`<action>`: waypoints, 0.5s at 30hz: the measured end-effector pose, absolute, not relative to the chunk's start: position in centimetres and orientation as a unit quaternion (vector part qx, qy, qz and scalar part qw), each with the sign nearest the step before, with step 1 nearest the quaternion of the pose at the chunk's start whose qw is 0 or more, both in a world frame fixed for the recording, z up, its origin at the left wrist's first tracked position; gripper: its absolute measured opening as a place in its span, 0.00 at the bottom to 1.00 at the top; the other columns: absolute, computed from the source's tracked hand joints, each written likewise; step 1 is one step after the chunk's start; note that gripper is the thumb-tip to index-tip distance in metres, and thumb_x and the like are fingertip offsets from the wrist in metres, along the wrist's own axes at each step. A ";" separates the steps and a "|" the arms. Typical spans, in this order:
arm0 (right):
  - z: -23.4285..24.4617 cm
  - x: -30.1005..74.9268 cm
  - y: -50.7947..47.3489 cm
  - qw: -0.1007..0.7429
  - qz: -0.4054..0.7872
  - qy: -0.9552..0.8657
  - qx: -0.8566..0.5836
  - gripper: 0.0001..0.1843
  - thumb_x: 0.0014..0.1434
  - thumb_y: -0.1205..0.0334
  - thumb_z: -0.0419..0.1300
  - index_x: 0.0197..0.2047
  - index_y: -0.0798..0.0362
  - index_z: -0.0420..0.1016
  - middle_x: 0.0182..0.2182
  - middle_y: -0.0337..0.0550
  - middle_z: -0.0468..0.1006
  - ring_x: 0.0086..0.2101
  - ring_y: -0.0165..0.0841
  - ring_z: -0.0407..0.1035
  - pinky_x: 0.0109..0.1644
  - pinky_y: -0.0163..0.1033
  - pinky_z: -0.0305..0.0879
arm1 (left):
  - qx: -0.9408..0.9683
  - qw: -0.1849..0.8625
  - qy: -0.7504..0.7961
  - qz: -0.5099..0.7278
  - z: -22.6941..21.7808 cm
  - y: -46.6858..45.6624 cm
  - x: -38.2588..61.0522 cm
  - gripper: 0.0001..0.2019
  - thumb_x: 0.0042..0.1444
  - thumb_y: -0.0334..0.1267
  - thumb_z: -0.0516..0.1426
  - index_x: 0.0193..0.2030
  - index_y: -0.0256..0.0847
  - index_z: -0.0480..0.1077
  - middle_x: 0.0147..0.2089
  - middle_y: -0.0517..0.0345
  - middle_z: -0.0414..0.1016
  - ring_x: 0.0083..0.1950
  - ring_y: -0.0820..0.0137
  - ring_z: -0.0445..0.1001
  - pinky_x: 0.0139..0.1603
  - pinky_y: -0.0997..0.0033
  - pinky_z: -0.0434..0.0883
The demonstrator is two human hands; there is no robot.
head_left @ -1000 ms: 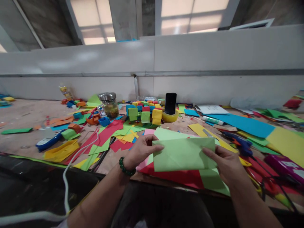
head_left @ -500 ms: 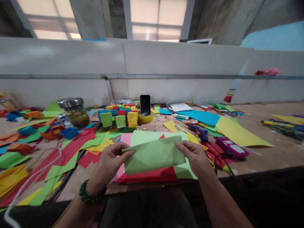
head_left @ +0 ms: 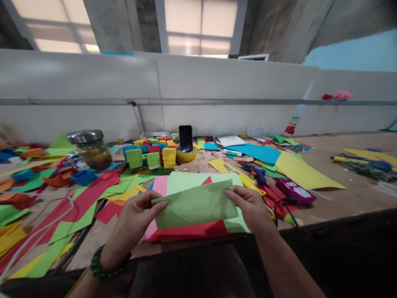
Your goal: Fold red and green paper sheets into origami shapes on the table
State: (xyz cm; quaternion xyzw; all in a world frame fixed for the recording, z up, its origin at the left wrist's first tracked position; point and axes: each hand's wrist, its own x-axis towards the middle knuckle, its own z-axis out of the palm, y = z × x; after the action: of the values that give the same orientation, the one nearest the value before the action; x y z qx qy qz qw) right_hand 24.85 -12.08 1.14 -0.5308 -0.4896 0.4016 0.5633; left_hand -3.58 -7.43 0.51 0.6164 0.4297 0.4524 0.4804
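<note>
A light green sheet of paper (head_left: 197, 207) is stretched between both my hands, slightly tilted with its right side higher. My left hand (head_left: 141, 215) pinches its upper left corner between thumb and fingers. At the right edge, my right hand (head_left: 249, 205) grips the sheet with the thumb on top. Beneath it lies a stack of coloured paper, with a pale green sheet (head_left: 182, 181), a red sheet (head_left: 198, 231) and a pink sheet (head_left: 160, 185) showing. The held paper hides the middle of that stack.
Behind the stack stand small folded paper blocks (head_left: 153, 160) and a phone (head_left: 185, 138) on a tape roll (head_left: 187, 155). A lidded glass jar (head_left: 93, 153) is at left among paper scraps. To the right lie a glue gun (head_left: 256, 171), a yellow cutter (head_left: 249, 182) and a purple box (head_left: 296, 192).
The whole view has shifted slightly, so things appear a little further left. Both hands keep their hold on the green paper, which has hardly changed its tilt.
</note>
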 end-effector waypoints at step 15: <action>0.7 24.8 -12.0 0.525 0.305 -0.535 -0.587 0.22 0.52 0.42 0.62 0.24 0.54 0.76 0.19 0.37 0.69 0.23 0.31 0.62 0.25 0.35 0.58 | 0.679 0.424 0.448 0.398 0.2 -7.2 -3.7 0.15 0.54 0.49 0.60 0.29 0.37 0.69 0.26 0.62 0.64 0.29 0.73 0.62 0.29 0.75 0.60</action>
State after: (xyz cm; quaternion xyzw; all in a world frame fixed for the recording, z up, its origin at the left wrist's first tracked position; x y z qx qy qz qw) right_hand 24.78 -11.99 0.73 -0.5874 -0.5346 0.3052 0.5254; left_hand -3.69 -7.17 0.18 0.6794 0.4476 0.3976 0.4242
